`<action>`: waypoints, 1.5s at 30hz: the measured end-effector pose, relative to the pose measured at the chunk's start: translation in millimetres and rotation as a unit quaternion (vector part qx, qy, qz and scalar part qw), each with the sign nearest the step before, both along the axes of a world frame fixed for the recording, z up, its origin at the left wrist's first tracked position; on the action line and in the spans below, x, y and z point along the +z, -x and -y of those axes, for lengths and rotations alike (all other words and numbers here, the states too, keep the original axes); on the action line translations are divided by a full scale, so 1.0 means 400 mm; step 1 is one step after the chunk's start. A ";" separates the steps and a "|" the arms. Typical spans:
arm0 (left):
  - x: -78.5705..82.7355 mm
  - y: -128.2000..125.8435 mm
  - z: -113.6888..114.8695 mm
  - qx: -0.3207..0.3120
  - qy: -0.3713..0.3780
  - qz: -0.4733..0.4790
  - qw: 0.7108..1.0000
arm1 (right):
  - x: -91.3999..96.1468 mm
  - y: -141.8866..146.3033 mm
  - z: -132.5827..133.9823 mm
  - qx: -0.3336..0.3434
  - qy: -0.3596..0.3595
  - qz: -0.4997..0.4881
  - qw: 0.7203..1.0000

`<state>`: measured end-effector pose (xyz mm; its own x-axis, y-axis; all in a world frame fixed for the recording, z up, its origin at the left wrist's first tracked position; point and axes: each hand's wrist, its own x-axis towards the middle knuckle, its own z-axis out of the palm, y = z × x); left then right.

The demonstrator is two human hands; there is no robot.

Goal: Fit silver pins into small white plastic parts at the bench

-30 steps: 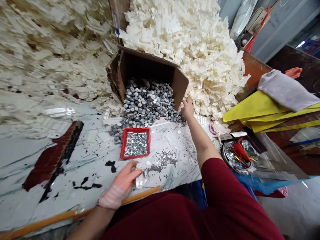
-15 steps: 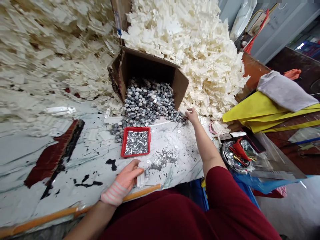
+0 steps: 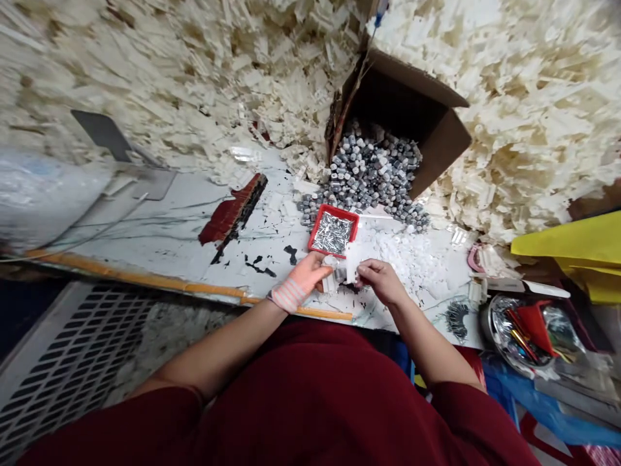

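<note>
My left hand (image 3: pixel 301 282), in a pink-and-white striped glove, is closed around a clear-white plastic piece (image 3: pixel 331 282) just over the table's front edge. Close by on the right, my bare right hand (image 3: pixel 381 281) pinches a flat white plastic piece (image 3: pixel 353 262). The two pieces are side by side; whether they touch I cannot tell. Just beyond my hands sits a red tray (image 3: pixel 314 229) filled with small metal pins (image 3: pixel 334 233). Behind it, many short grey-and-white cylinders (image 3: pixel 369 168) spill from a cardboard box (image 3: pixel 449 145) lying on its side.
Large heaps of off-white plastic pieces (image 3: pixel 218 71) rise behind the table (image 3: pixel 169 223). A torn red-brown strip (image 3: pixel 226 217) lies on the left. To the right stand a round metal bowl (image 3: pixel 490 323) of odds and ends and a yellow cloth (image 3: pixel 563 243).
My right hand has come back from beside the box to my left hand, bringing a flat white piece. The camera view has swung to the left.
</note>
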<state>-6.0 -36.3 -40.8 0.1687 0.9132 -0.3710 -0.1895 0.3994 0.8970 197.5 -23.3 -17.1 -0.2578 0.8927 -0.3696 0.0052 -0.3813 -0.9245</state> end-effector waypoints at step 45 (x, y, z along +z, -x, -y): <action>0.089 -0.005 0.039 -0.049 -0.187 -0.200 0.961 | 0.026 0.086 -0.009 0.157 -0.207 0.138 0.956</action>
